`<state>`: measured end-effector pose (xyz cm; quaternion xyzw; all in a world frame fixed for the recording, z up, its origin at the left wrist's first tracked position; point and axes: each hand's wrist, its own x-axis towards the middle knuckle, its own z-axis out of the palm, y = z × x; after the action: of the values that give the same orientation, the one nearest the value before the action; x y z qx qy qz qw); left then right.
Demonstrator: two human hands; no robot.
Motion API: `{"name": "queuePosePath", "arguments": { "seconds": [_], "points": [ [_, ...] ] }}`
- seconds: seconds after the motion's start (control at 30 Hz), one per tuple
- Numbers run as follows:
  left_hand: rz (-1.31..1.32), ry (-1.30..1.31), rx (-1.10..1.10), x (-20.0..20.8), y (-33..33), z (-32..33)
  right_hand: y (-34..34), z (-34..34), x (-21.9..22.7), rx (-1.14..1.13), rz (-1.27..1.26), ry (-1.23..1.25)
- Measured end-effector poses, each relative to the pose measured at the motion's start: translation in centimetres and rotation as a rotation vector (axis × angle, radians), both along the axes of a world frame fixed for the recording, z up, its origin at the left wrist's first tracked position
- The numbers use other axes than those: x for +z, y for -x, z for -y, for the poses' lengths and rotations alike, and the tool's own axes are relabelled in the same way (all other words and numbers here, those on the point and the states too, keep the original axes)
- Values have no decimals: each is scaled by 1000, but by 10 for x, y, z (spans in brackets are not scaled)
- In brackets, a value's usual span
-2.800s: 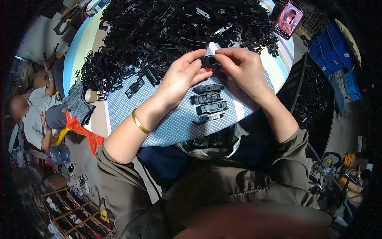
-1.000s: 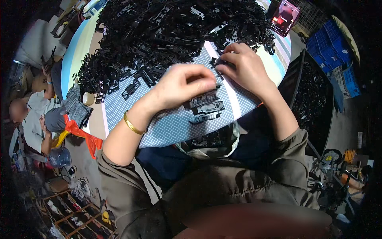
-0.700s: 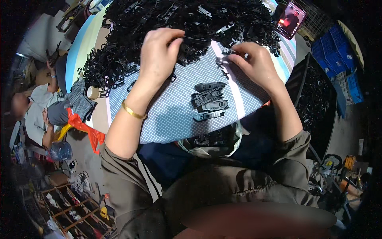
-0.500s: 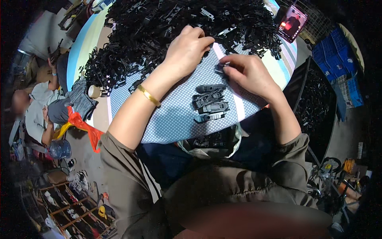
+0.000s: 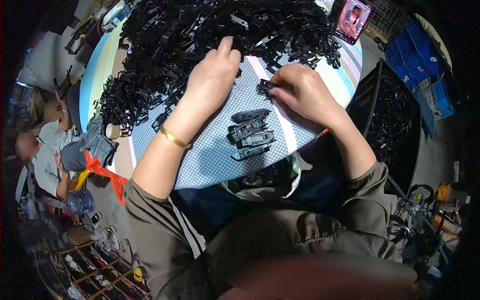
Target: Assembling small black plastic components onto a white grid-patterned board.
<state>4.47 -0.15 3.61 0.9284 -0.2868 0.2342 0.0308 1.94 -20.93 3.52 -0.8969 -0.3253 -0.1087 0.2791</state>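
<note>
A large heap of small black plastic parts (image 5: pixel 170 45) covers the far side of the table. My left hand (image 5: pixel 212 75) is at the heap's near edge, one finger lifted and the others curled. Its fingertips are mostly hidden, so what they hold, if anything, does not show. Between the thumb and fingers of my right hand (image 5: pixel 305 90) is a black plastic part (image 5: pixel 264 87), held just over the cloth. Nearer to me, several longer black plastic pieces (image 5: pixel 252 132) lie in a loose stack on the dotted blue cloth (image 5: pixel 200 160).
An open bag (image 5: pixel 296 175) with black parts hangs at the table's near edge. A lit phone (image 5: pixel 353 20) stands at the far right. Further right are a black bin (image 5: pixel 395 115) of parts and blue crates (image 5: pixel 412 55). A tape roll (image 5: pixel 113 131) and a seated person (image 5: pixel 50 145) are left.
The view has shifted, moving the table leftward in the picture. My left hand has drawn back slightly and lifted a finger. The part in my right hand now shows more fully.
</note>
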Motion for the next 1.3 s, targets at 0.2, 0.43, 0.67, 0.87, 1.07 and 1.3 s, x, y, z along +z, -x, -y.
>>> {"name": "queuePosePath", "arguments": {
  "seconds": [0.2,0.43,0.67,0.87,1.07,1.3],
  "points": [
    [256,123,-145,-1,-11,-27,1,-3,0,-40,-156,-158],
    [-96,909,98,16,3,-25,0,-2,-4,27,-380,-534],
    [-1149,1519,-79,6,24,3,7,-8,1,-16,-537,-784],
    [-1210,1559,-225,-1,35,8,9,-17,-4,-111,-428,-660],
    [-1181,1444,-259,-8,36,9,10,-20,-8,-119,-175,-556],
    [-1236,1428,-314,-9,38,10,12,-22,-10,-110,0,-415]
  ]
}}
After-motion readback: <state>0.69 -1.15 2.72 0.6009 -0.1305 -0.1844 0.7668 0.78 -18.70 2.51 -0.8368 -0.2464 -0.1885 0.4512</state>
